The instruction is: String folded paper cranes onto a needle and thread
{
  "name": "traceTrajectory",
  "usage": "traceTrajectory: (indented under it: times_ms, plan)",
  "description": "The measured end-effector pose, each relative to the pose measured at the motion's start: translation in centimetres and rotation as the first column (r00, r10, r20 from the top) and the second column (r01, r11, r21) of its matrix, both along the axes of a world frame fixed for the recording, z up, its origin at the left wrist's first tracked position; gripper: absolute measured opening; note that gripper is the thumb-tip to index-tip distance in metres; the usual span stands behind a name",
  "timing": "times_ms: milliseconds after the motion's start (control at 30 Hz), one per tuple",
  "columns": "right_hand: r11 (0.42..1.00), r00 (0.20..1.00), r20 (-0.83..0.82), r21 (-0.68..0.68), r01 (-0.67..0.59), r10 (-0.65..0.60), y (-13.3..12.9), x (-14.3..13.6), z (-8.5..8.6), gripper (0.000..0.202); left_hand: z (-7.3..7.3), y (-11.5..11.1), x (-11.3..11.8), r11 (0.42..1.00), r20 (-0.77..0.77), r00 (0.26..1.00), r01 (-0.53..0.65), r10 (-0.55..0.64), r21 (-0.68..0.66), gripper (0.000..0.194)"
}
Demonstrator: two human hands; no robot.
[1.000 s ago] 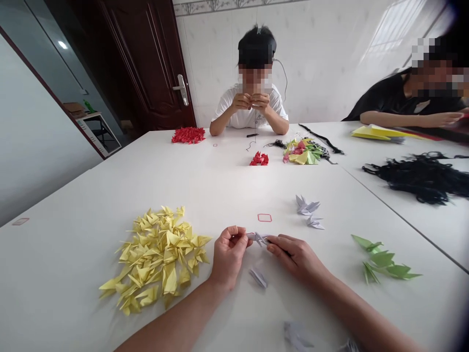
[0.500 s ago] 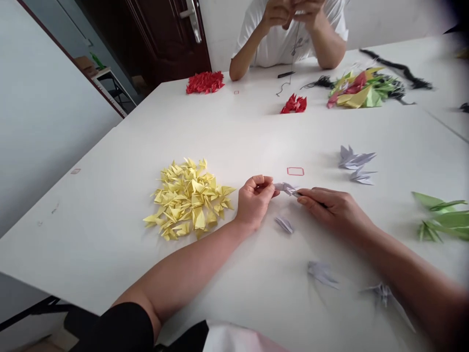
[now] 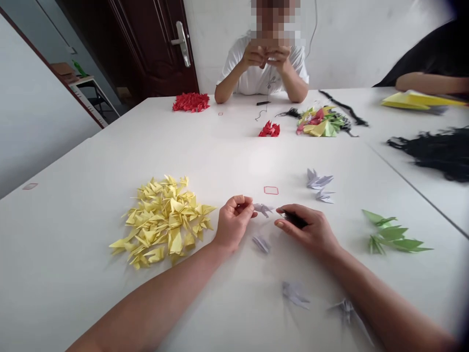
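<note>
My left hand (image 3: 236,222) is closed, with a small pale lilac origami crane (image 3: 263,209) pinched between thumb and fingertips. To its right, my right hand (image 3: 311,230) grips a small black tool (image 3: 294,218); most of it is hidden in the palm, and its exact kind is unclear. A narrow gap separates this tool from the crane. Just below the two hands lies a folded lilac paper piece (image 3: 261,244). Nearer me rest two more lilac pieces, one folded flat (image 3: 295,295) and one partly spread (image 3: 346,309) beside my right forearm.
Left of my hands spreads a heap of yellow paper cranes (image 3: 164,222). Lilac cranes (image 3: 318,180) and green ones (image 3: 397,237) lie to the right. Across the table, a person in white (image 3: 266,73) holds both hands raised near red cranes (image 3: 191,102). Black cords (image 3: 436,151) lie far right.
The view has shifted right and up, bringing a second person's dark sleeve into sight. My right hand has drawn the tool away from the crane, which stays in my left hand.
</note>
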State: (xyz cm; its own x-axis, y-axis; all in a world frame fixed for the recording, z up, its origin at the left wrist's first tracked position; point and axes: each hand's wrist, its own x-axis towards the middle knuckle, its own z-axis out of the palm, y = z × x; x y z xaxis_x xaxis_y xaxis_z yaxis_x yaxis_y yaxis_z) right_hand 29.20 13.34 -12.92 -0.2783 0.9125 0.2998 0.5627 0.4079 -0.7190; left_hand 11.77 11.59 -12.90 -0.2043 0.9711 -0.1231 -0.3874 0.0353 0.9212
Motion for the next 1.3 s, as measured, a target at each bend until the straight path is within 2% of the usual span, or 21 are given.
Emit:
traceTrajectory:
  times_ms: [100,233,333,433,533,600,667,933,1000,1067,1133,1200,1300]
  plan:
    - [0.999,0.999,-0.028,-0.007,0.038,-0.038,-0.1,-0.4,0.0,0.023,0.1,-0.2,0.0,0.998,-0.105,0.993,0.061,-0.058,0.030,0.012]
    - [0.998,1.000,-0.016,-0.061,-0.021,0.020,-0.1,-0.7,0.0,0.014,0.2,-0.4,0.0,0.995,-0.156,0.984,0.093,-0.087,0.030,0.011]
    - [0.997,1.000,-0.026,-0.078,0.014,-0.016,0.1,-0.7,-0.1,0.011,0.1,-0.3,-0.2,0.993,-0.191,0.975,0.114,-0.109,0.016,0.011]
    - [0.977,0.977,-0.075,-0.085,0.195,-0.201,0.7,-0.3,-0.3,0.016,-0.1,-0.3,-0.3,0.993,-0.217,0.970,0.118,-0.110,0.025,0.013]
    - [0.899,0.887,-0.146,-0.101,0.427,-0.438,1.8,0.7,-0.5,0.029,-0.1,-0.3,-0.4,0.993,-0.209,0.973,0.112,-0.103,0.029,0.012]
    - [0.856,0.836,-0.185,-0.117,0.503,-0.516,2.4,1.4,-0.6,0.033,0.0,-0.3,-0.4,0.994,-0.190,0.977,0.107,-0.100,0.027,0.011]
    - [0.847,0.820,-0.210,-0.130,0.516,-0.532,2.9,1.7,-0.6,0.032,0.0,-0.3,-0.5,0.995,-0.175,0.980,0.095,-0.089,0.026,0.011]
    - [0.870,0.844,-0.216,-0.163,0.465,-0.492,3.0,2.0,-0.9,0.030,-0.1,-0.4,-0.5,0.996,-0.096,0.993,0.075,-0.070,0.049,0.017]
    - [0.871,0.850,-0.198,-0.181,0.457,-0.488,3.0,2.2,-1.1,0.030,-0.3,-1.3,-1.0,0.992,-0.154,0.984,0.101,-0.089,0.072,0.021]
    - [0.874,0.861,-0.176,-0.197,0.444,-0.477,3.0,2.5,-1.2,0.029,-0.5,-2.8,-1.8,0.984,-0.291,0.948,0.156,-0.125,0.085,0.024]
    - [0.879,0.872,-0.158,-0.206,0.430,-0.463,3.0,2.6,-1.2,0.030,-0.5,-4.8,-2.7,0.972,-0.445,0.881,0.219,-0.160,0.084,0.027]
    - [0.886,0.882,-0.147,-0.206,0.415,-0.448,2.9,2.7,-1.1,0.030,-0.6,-7.2,-3.5,0.947,-0.601,0.780,0.300,-0.174,0.115,0.026]
    - [0.897,0.898,-0.124,-0.202,0.393,-0.421,3.1,3.3,-1.2,0.028,-0.5,-10.9,-4.7,0.854,-0.802,0.586,0.472,-0.117,0.220,0.022]
